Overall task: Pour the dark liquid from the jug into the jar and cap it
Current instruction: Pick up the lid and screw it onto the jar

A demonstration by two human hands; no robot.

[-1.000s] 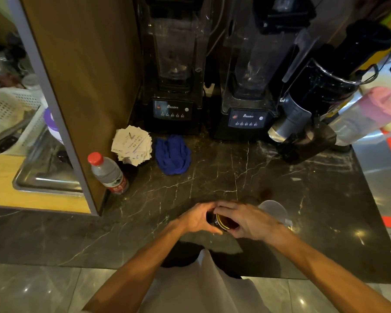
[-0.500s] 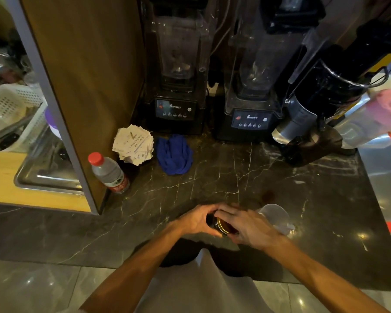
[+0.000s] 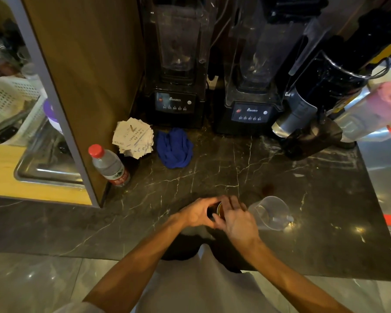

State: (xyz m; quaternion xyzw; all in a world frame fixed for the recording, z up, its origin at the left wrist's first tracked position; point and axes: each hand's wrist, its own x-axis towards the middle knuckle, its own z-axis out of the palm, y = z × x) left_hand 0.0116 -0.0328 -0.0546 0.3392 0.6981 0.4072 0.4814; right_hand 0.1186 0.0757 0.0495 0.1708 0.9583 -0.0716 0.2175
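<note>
Head camera looks down on the near part of the dark marble table point(image 3: 235, 168), where both hands meet. The left hand point(image 3: 198, 214) is curled round the side of the small jar point(image 3: 212, 213) and steadies it. The jar is mostly hidden between the two hands; only a dark strip of it shows. The right hand point(image 3: 238, 220) lies over the top, with thumb and fingers closed on the golden cap point(image 3: 219, 210). Just to the right stands the clear jug point(image 3: 270, 212), which looks empty, so I judge that the pouring is done and the capping is the step now.

To do it well, the left hand should keep the jar firm and upright. The right hand should turn the cap level on the thread, with no push to the side. Whether the cap is already tight, I cannot tell.

Around them, a water bottle point(image 3: 108, 166) stands by the wooden partition point(image 3: 88, 64). Then come a fan of paper slips point(image 3: 133, 137), a blue cloth point(image 3: 174, 147) and two blenders point(image 3: 176, 64) at the back. All of these are well apart from the hands. Only the jug is near the right wrist, and a careless turn could knock it.
</note>
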